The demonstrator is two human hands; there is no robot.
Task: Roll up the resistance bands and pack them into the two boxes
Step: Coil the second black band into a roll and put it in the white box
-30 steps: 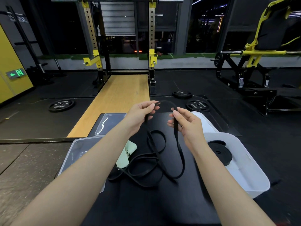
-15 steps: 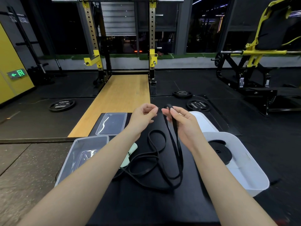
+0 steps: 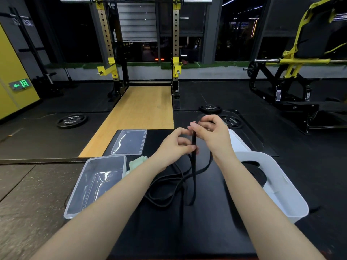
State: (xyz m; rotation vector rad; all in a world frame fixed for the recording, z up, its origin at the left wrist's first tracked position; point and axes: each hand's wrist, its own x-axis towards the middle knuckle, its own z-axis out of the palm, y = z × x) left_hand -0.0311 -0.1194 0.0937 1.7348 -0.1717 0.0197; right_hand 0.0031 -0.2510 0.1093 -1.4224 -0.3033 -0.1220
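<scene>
**Starting the roll on the black band**

Both hands work the top end of the black resistance band (image 3: 193,177). The right hand (image 3: 212,134) pinches the folded end; the left hand (image 3: 176,147), at its 8 o'clock, pinches the strand below. The rest trails in loops on the bench (image 3: 197,231). One rolled band (image 3: 255,172) lies in the white box (image 3: 293,207) at 3 o'clock; the clear box (image 3: 78,209) sits at 9 o'clock. Next, I judge, the end needs winding tightly onto itself.

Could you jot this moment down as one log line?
both hands pinch black band | left hand | right hand | clear box empty | white box holds rolled band
</scene>
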